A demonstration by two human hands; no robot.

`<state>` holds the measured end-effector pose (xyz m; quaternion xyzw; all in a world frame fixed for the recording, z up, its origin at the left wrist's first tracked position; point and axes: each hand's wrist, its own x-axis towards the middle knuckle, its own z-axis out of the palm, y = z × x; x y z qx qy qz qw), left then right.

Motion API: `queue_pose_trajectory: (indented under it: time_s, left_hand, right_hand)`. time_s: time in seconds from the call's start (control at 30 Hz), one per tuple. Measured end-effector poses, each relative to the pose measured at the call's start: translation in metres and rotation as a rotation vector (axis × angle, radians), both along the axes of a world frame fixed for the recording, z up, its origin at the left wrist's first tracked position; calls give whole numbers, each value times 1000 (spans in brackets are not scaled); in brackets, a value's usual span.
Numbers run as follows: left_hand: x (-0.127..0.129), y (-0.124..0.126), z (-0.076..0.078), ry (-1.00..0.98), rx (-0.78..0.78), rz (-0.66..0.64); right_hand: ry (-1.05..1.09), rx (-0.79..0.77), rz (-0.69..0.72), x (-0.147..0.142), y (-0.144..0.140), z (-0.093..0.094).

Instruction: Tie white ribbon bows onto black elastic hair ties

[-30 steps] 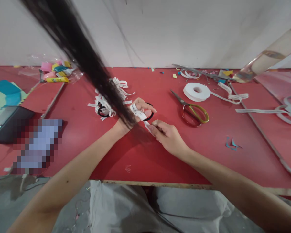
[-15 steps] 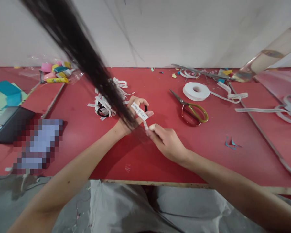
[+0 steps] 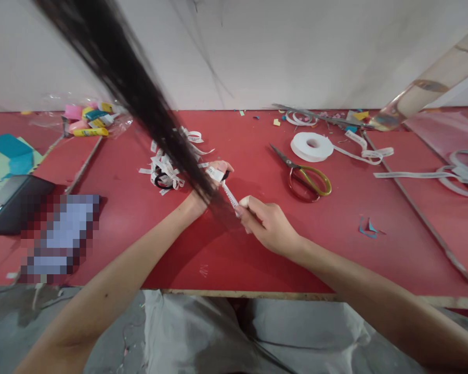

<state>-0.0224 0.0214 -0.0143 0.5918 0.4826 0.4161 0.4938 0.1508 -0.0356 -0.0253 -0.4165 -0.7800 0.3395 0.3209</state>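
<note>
I see the printed ribbon stretched at the dial's centre, pinched between thumb and finger of my right hand. My left hand curls around a black band; hair hides some fingers, so I cannot tell their exact grip. Scissors lie toward three o'clock, the white roll at two.

Dark lock of hair, out of focus, crosses the view; covers part of the left hand and of the ribbon-bow pile. Black hair tie mostly hidden in that hand. Printed ribbon: lettering too small to read, lower end concealed in the right hand. Phone screen pixelated. Clear tube cut by right edge; blue paper cut by left.
</note>
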Motion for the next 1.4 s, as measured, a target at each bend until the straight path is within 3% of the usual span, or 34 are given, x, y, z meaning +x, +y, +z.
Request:
queue_pose_trajectory:
  time_s: [0.1, 0.2, 0.27, 0.4, 0.5, 0.87, 1.2, 1.4]
  left_hand:
    - [4, 0, -2, -198, -190, -13]
    - [4, 0, -2, -212, -229, -20]
    - [2, 1, -2, -20, -68, 24]
    - [-11, 4, -2, 640, 533, 128]
    - [-19, 7, -2, 838, 687, 137]
    - [-19, 14, -10, 788, 617, 102]
    - [-6, 10, -12, 386, 294, 15]
    - [-8, 8, -6, 512, 426, -6]
  right_hand:
    - [161, -179, -6, 1, 3, 0]
    - [192, -216, 7, 0, 4, 0]
    - [104, -154, 12, -2, 1, -1]
    - [-110, 167, 63, -6, -6, -6]
    - [-187, 298, 61, -5, -6, -9]
    - [-97, 222, 58, -2, -4, -3]
    - [-76, 251, 72, -1, -6, -3]
    - [-178, 360, 88, -4, -3, -13]
